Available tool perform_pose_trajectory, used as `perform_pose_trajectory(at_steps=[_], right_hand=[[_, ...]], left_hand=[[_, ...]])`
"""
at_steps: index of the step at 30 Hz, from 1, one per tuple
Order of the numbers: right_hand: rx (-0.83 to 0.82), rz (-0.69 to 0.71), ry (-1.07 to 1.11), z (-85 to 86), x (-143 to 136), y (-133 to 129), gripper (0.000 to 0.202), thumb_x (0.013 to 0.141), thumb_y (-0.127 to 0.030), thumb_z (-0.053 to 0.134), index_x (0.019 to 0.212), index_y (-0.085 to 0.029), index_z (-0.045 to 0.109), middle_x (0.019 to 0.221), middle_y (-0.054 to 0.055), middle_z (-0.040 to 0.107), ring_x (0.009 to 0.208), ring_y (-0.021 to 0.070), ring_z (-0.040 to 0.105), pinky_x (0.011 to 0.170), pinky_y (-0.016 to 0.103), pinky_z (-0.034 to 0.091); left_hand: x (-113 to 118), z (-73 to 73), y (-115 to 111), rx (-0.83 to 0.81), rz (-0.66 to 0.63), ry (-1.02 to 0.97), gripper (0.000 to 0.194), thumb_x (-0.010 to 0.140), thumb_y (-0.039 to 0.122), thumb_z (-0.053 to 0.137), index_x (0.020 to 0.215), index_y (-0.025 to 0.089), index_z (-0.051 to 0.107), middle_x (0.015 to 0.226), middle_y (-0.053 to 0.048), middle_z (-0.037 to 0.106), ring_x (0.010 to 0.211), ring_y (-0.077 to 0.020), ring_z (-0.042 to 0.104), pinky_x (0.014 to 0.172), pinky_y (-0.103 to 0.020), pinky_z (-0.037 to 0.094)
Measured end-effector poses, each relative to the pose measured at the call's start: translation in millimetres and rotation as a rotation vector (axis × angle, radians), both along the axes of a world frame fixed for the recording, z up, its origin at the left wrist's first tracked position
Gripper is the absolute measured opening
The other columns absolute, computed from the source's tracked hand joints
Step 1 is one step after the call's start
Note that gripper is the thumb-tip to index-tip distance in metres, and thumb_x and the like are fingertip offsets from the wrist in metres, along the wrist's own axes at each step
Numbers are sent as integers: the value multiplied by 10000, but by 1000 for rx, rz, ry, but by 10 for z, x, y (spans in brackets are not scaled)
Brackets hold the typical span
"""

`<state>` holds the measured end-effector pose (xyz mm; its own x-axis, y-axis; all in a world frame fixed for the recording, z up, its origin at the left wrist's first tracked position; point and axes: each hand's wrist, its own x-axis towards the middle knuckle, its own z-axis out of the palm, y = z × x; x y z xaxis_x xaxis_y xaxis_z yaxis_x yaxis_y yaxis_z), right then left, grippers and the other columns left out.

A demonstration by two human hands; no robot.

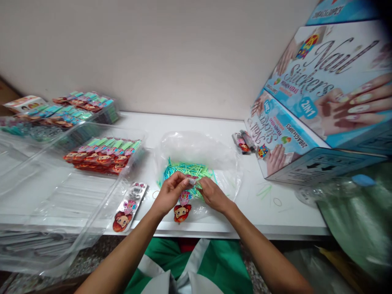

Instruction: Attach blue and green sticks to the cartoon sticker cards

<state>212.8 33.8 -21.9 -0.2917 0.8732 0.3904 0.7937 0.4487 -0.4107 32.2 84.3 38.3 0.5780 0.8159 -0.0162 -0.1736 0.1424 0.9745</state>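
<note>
My left hand (pixel 172 192) pinches the upper end of a small printed packet (pixel 183 210) with a red-haired cartoon figure. The packet hangs toward the table's front edge. At that same upper end, the fingers of my right hand (pixel 211 194) are closed; a bit of green shows at their tips, but what they grip is unclear. Behind both hands, thin green and blue sticks (pixel 191 168) lie heaped on a clear plastic bag (pixel 199 143). Left of my left hand lies a strip of similar packets (pixel 130 207), printed with a barcode.
At left, a clear plastic tray (pixel 88 218) and stacked printed packets (pixel 102 155) stand near more filled trays (pixel 76 108). Nail sticker boxes (pixel 294 134) rise at right, beside small dark packets (pixel 243 142) and a plastic bottle (pixel 333 188). Loose green sticks (pixel 263 190) lie on the table.
</note>
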Motion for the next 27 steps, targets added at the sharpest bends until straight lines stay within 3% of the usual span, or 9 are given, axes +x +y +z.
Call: perform_pose_trajectory(at_steps=[3, 7, 11, 15, 17, 21, 24, 27], right_hand=[[22, 26, -23, 2, -19, 11, 159, 869, -104, 356, 955, -182, 464, 810, 67, 503, 749, 194, 436, 673, 327, 400], [-81, 22, -65, 2, -17, 36, 164, 867, -112, 352, 949, -187, 473, 837, 63, 523, 786, 188, 470, 700, 318, 406], [-424, -330, -181, 38, 210, 60, 178, 923, -272, 360, 1021, -196, 487, 985, 84, 568, 891, 192, 536, 761, 300, 407], [-573, -692, -240, 26, 655, 94, 332, 953, -225, 222, 1078, -65, 485, 973, 221, 581, 888, 269, 587, 722, 364, 414], [-669, -787, -266, -23, 838, 109, 306, 940, -198, 290, 1070, -30, 510, 955, 244, 595, 912, 288, 599, 733, 370, 423], [-865, -837, -299, -156, 1010, 148, 270, 896, -252, 490, 1094, -78, 549, 1045, 155, 599, 935, 223, 599, 783, 367, 475], [-946, -808, -297, -211, 1059, 182, 325, 880, -317, 529, 1161, -155, 528, 1154, 80, 554, 962, 185, 577, 809, 393, 497], [-947, -748, -269, -197, 1102, 176, 299, 891, -313, 505, 1124, -131, 546, 1123, 107, 574, 966, 203, 580, 811, 387, 484]], left_hand=[[28, -30, 5, -14, -37, -6, 211, 791, 371, 594, 783, 175, 518, 867, -35, 658, 774, -157, 625, 749, -292, 482], [70, -67, 2, -66, -65, -3, 230, 775, 375, 611, 753, 179, 494, 692, -2, 634, 668, -153, 627, 704, -296, 491], [30, -62, 83, -62, 12, 11, 239, 769, 381, 617, 756, 179, 490, 689, 14, 617, 657, -144, 626, 681, -283, 493], [-77, -23, 170, 27, 120, 103, 242, 773, 386, 610, 775, 177, 489, 747, 6, 630, 701, -148, 643, 663, -257, 487], [-108, -24, 171, -58, 146, 102, 269, 768, 411, 607, 798, 184, 465, 761, -1, 650, 672, -161, 655, 633, -268, 494], [-137, -72, 97, -325, 149, 15, 309, 744, 419, 633, 807, 180, 447, 772, -44, 694, 644, -195, 673, 620, -304, 509], [-184, -105, 33, -458, 168, -39, 311, 707, 368, 686, 794, 166, 466, 764, -60, 706, 661, -199, 681, 653, -308, 517], [-267, -139, -6, -551, 183, -66, 292, 683, 323, 713, 789, 151, 503, 773, -76, 710, 657, -200, 680, 609, -286, 520]])
